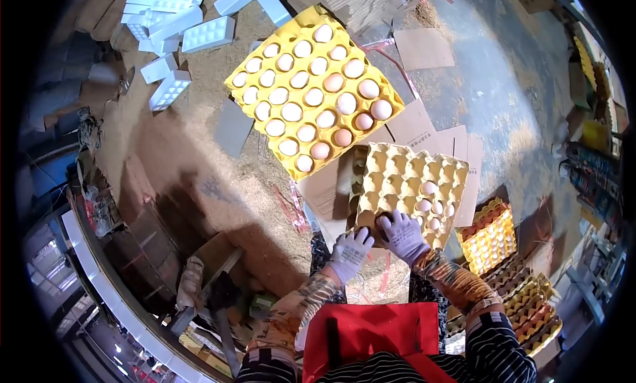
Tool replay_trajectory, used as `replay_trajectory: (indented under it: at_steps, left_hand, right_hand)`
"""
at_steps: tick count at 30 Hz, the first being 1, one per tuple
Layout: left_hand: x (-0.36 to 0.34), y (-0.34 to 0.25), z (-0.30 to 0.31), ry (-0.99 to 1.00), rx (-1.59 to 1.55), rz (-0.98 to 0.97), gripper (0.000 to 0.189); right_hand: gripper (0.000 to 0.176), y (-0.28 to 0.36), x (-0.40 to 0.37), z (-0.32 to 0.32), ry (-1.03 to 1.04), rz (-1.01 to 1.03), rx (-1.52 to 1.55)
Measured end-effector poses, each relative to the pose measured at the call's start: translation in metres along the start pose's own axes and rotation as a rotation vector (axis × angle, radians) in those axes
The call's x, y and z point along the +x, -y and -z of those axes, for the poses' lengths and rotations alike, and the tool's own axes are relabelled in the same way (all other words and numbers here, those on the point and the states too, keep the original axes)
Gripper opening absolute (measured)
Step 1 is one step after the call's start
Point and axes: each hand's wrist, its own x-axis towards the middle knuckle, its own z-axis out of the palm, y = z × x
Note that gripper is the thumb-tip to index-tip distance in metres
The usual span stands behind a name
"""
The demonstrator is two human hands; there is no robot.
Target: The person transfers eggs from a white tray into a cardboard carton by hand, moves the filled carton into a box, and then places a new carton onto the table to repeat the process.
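A tan moulded egg tray (391,184) lies in front of me, with several pale eggs (430,187) in the cups on its right side and bare cups on its left. My left hand (351,256), in a pale lilac glove, is at the tray's near left corner with its fingers curled. Beside it, my right hand (404,237), in a matching glove, reaches over the tray's near edge, also with bent fingers. Dark patches show at both hands' inner sides; what the fingers hold, if anything, is hidden. Beyond stands a yellow egg tray (295,28) filled with white and brownish eggs.
White foam egg boxes (209,35) lie scattered at the upper left. Flattened cardboard (424,48) lies on the dusty floor. To the right are an orange-yellow tray of eggs (493,234) and stacked trays (530,310). A red apron (384,323) covers my lap.
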Motion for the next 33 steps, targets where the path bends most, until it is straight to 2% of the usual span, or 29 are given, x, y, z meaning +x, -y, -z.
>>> replay_trajectory:
  at_steps: [1, 2, 4, 6, 8, 9, 10, 12, 13, 14, 15, 16, 17, 19, 20, 22, 23, 25, 27, 28, 29, 30, 31, 32, 33]
  left_hand:
    - [0.002, 0.001, 0.001, -0.016, 0.036, 0.031, 0.015]
    - [0.004, 0.002, 0.001, -0.016, 0.030, 0.039, 0.015]
    - [0.011, 0.002, 0.012, 0.173, 0.010, 0.079, 0.019]
    - [0.011, 0.007, 0.012, 0.170, -0.023, 0.068, 0.024]
    - [0.008, 0.014, 0.012, 0.034, -0.210, 0.050, 0.026]
    - [0.004, 0.013, 0.009, -0.113, -0.367, 0.125, 0.028]
    - [0.006, 0.013, 0.024, -0.110, -0.366, 0.126, 0.028]
    - [0.011, 0.020, 0.058, -0.264, -0.937, 0.418, 0.035]
    - [0.021, 0.035, 0.068, -0.407, -1.063, 0.477, 0.041]
    - [0.036, 0.058, 0.086, -0.610, -1.024, 0.431, 0.039]
    - [0.060, 0.075, 0.131, -0.737, -1.311, 0.542, 0.041]
    - [0.087, 0.105, 0.146, -0.889, -1.129, 0.609, 0.039]
    - [0.116, 0.134, 0.173, -0.941, -1.183, 0.607, 0.034]
    - [0.171, 0.166, 0.225, -1.093, -1.016, 0.478, 0.030]
    - [0.194, 0.190, 0.238, -1.131, -0.716, 0.395, 0.029]
    - [0.232, 0.221, 0.255, -0.918, -0.414, 0.504, 0.034]
    - [0.238, 0.232, 0.252, -0.919, -0.419, 0.501, 0.034]
    - [0.248, 0.251, 0.241, -0.941, -0.828, 0.593, 0.034]
    - [0.209, 0.224, 0.246, -1.033, -1.105, 0.421, 0.032]
    - [0.192, 0.212, 0.234, -1.057, -1.177, 0.420, 0.031]
    - [0.167, 0.194, 0.218, -1.026, -1.291, 0.496, 0.028]
    - [0.148, 0.172, 0.197, -1.123, -1.469, 0.521, 0.025]
    - [0.119, 0.150, 0.191, -0.937, -1.517, 0.478, 0.026]
    - [0.099, 0.138, 0.165, -0.856, -1.498, 0.480, 0.028]
    - [0.082, 0.120, 0.154, -0.688, -1.464, 0.560, 0.030]
  right_hand:
    - [0.035, 0.000, -0.001, -0.003, 0.101, -0.021, -0.045]
    - [0.035, -0.001, 0.000, -0.010, 0.107, -0.014, -0.048]
    - [0.033, -0.003, -0.001, -0.021, 0.049, 0.056, -0.084]
    - [0.030, -0.004, 0.000, -0.022, 0.075, 0.040, -0.107]
    - [0.029, -0.003, 0.004, -0.012, 0.074, -0.063, 0.066]
    - [0.030, 0.000, 0.008, 0.007, 0.127, -0.115, 0.129]
    - [0.030, -0.003, 0.007, 0.014, 0.128, -0.115, 0.132]
    - [0.031, -0.018, 0.008, 0.023, -0.015, -0.143, 0.616]
    - [0.030, -0.023, 0.008, 0.024, 0.023, -0.225, 0.898]
    - [0.030, -0.026, 0.009, 0.027, 0.062, -0.303, 1.177]
    - [0.029, -0.028, 0.013, 0.040, 0.092, -0.411, 1.332]
    - [0.028, -0.029, 0.019, 0.058, 0.122, -0.523, 1.483]
    - [0.027, -0.027, 0.032, 0.079, 0.049, -0.471, 1.485]
    - [0.024, -0.019, 0.071, 0.120, -0.147, -0.392, 1.482]
    - [0.024, -0.017, 0.094, 0.134, -0.220, -0.371, 1.428]
    - [0.026, -0.010, 0.151, 0.167, -0.339, -0.356, 1.446]
    - [0.026, -0.006, 0.181, 0.177, -0.418, -0.326, 1.438]
    - [0.028, 0.002, 0.244, 0.202, -0.483, -0.323, 1.366]
    - [0.031, 0.014, 0.300, 0.218, -0.536, -0.297, 1.464]
    - [0.031, 0.027, 0.317, 0.227, -0.548, -0.347, 1.568]
    - [0.033, 0.014, 0.343, 0.215, -0.576, -0.218, 1.405]
    - [0.034, 0.010, 0.353, 0.213, -0.542, -0.197, 1.367]
    - [0.035, 0.011, 0.350, 0.209, -0.582, -0.178, 1.394]
    - [0.036, 0.011, 0.342, 0.207, -0.624, -0.163, 1.416]
    - [0.036, 0.006, 0.315, 0.206, -0.638, -0.192, 1.312]
